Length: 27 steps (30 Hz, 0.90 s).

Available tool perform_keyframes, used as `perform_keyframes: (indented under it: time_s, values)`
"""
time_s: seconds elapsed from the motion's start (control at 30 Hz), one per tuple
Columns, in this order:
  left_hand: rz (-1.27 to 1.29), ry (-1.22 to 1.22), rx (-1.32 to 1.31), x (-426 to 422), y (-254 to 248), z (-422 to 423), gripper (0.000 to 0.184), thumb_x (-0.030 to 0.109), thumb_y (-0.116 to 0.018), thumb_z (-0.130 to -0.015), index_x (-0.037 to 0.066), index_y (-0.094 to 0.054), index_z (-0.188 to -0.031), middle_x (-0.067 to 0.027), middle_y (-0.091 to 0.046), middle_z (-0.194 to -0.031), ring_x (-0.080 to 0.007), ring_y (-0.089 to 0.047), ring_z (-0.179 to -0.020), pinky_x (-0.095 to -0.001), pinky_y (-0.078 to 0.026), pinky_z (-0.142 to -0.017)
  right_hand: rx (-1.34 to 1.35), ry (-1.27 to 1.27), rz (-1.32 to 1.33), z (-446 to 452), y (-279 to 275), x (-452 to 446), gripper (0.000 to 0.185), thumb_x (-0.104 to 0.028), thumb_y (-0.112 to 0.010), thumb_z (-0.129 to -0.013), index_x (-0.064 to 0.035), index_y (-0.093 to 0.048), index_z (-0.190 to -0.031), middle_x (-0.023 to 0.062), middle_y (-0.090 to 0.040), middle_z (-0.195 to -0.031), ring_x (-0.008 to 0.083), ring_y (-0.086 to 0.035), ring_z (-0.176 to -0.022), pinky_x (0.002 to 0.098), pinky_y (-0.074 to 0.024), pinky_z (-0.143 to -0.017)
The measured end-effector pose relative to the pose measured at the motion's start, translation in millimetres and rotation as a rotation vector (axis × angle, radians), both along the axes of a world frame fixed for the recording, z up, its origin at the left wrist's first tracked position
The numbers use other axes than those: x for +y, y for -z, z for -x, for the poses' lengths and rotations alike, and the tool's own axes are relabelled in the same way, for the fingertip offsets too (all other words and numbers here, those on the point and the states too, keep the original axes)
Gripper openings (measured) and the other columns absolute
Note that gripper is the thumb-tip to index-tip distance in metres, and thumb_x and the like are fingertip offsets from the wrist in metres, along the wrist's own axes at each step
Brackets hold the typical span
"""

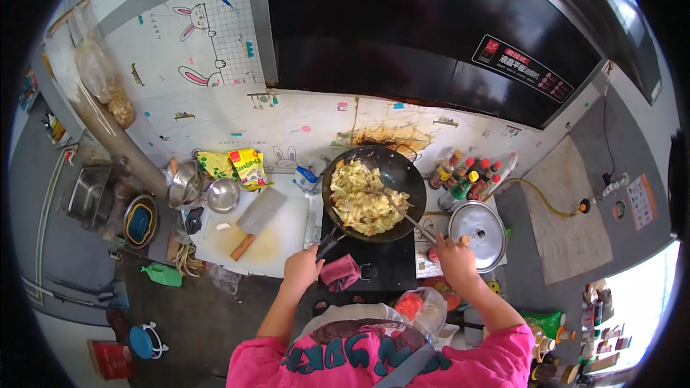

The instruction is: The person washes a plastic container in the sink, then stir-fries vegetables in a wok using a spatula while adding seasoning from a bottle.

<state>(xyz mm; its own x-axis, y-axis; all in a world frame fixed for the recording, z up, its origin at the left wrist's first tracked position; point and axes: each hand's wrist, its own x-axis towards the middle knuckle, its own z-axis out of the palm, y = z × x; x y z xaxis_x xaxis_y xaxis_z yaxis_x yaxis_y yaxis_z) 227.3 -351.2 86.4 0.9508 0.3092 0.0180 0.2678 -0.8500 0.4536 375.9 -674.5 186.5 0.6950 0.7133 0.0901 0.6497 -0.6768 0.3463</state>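
Note:
A black wok (410, 176) sits over the stove at the centre, filled with chopped, pale yellow-green food (356, 197) with brown bits. My left hand (303, 267) is closed around the wok's handle (330, 243) at the lower left. In my right hand (454, 260) is the long handle of a metal spatula (411, 217); its blade is down among the food and partly hidden. Just beyond that hand lies a steel pot lid (483, 233). A dark pink cloth (340, 273) lies by the stove's front edge, near my left hand.
On the left, a cleaver (257, 223) rests on a white cutting board (277, 244) beside a steel bowl (223, 195). Yellow seasoning packets (248, 167) stand behind. Several sauce bottles (463, 181) are right of the wok. A black range hood (402, 36) hangs above.

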Motion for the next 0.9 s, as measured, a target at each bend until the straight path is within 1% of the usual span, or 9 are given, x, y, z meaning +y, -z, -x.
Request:
perform_keyframes:
  time_s: [0.13,0.2,0.3,0.33,0.4,0.67,0.7,0.8,0.9]
  values:
    - [-0.009,-0.004,0.018,-0.8,-6.5,-0.6,0.041,0.025,-0.067,-0.075,0.005,-0.056,-0.109,-0.016,-0.062,-0.07,-0.0342,-0.062,-0.066,-0.0433,-0.049,-0.058,0.095,0.068,-0.026,3.5,-24.9,-1.8,0.03,-0.022,-0.06,-0.081,-0.0082,-0.054,-0.107,0.0081,-0.061,-0.079,0.0261,-0.064,-0.064,0.0361,-0.052,-0.056]
    - [-0.009,-0.004,-0.012,0.2,-2.8,-1.3,0.042,0.025,-0.067,-0.075,0.005,-0.056,-0.109,-0.0164,-0.063,-0.071,-0.0342,-0.062,-0.066,-0.0432,-0.049,-0.058,0.359,0.214,-0.159,-28.2,-47.3,0.2,0.026,-0.026,-0.057,-0.084,-0.0074,-0.059,-0.102,0.0163,-0.063,-0.077,0.0337,-0.063,-0.073,0.042,-0.052,-0.06]
    - [0.007,0.0,0.003,1.1,-3.4,0.3,0.043,0.026,-0.068,-0.074,0.005,-0.055,-0.11,-0.0168,-0.063,-0.072,-0.0347,-0.062,-0.067,-0.0436,-0.049,-0.059,0.347,0.19,-0.288,-91.2,-51.9,0.3,0.028,-0.028,-0.06,-0.082,-0.0043,-0.061,-0.096,0.0199,-0.063,-0.076,0.0383,-0.061,-0.073,0.0464,-0.0491,-0.064]
    - [0.015,0.0,0.015,1.5,-4.8,-0.3,0.044,0.027,-0.068,-0.074,0.006,-0.055,-0.11,-0.0168,-0.063,-0.073,-0.0349,-0.062,-0.068,-0.0438,-0.049,-0.06,0.378,0.223,-0.235,-107.3,-64.2,9.6,0.028,-0.029,-0.061,-0.081,-0.0037,-0.063,-0.092,0.0191,-0.063,-0.079,0.037,-0.061,-0.076,0.0461,-0.0487,-0.067]
    - [0.024,0.005,0.034,2.2,-6.5,-1.3,0.046,0.027,-0.068,-0.073,0.006,-0.054,-0.111,-0.017,-0.063,-0.074,-0.0352,-0.062,-0.07,-0.0443,-0.049,-0.061,0.291,0.084,-0.211,-162.1,-43.8,4.5,0.029,-0.031,-0.063,-0.079,-0.0035,-0.065,-0.087,0.0177,-0.064,-0.083,0.034,-0.062,-0.08,0.0445,-0.0488,-0.071]
    - [0.039,-0.023,0.115,1.6,-10.1,-3.7,0.046,0.029,-0.068,-0.073,0.008,-0.053,-0.112,-0.0165,-0.063,-0.076,-0.0357,-0.062,-0.072,-0.045,-0.049,-0.062,0.503,0.071,0.037,-270.2,-69.0,61.8,0.034,-0.037,-0.067,-0.075,-0.0075,-0.067,-0.092,0.0126,-0.066,-0.075,0.0293,-0.064,-0.071,0.039,-0.0498,-0.067]
    - [0.037,-0.023,0.114,1.2,-10.0,-3.8,0.045,0.029,-0.068,-0.074,0.008,-0.054,-0.111,-0.0163,-0.063,-0.076,-0.0356,-0.062,-0.072,-0.045,-0.049,-0.062,0.526,0.087,0.048,-283.1,-57.2,67.4,0.039,-0.044,-0.067,-0.074,-0.011,-0.068,-0.095,0.01,-0.067,-0.078,0.0273,-0.065,-0.075,0.0364,-0.0501,-0.069]
    - [0.018,-0.028,0.117,-0.1,-12.0,-7.0,0.042,0.028,-0.067,-0.074,0.009,-0.054,-0.109,-0.016,-0.063,-0.076,-0.035,-0.062,-0.071,-0.0448,-0.048,-0.061,0.222,0.006,0.098,-310.1,20.3,77.2,0.044,-0.052,-0.066,-0.073,-0.0146,-0.069,-0.096,0.0079,-0.067,-0.077,0.0257,-0.065,-0.078,0.0356,-0.0504,-0.071]
    - [-0.002,-0.036,0.107,-1.3,-14.6,-6.3,0.04,0.028,-0.067,-0.075,0.008,-0.054,-0.108,-0.0158,-0.063,-0.075,-0.0348,-0.062,-0.071,-0.0446,-0.048,-0.06,0.308,-0.018,0.108,-272.3,14.4,89.6,0.047,-0.058,-0.063,-0.071,-0.0137,-0.067,-0.087,0.0069,-0.066,-0.082,0.0256,-0.064,-0.084,0.0395,-0.0494,-0.069]
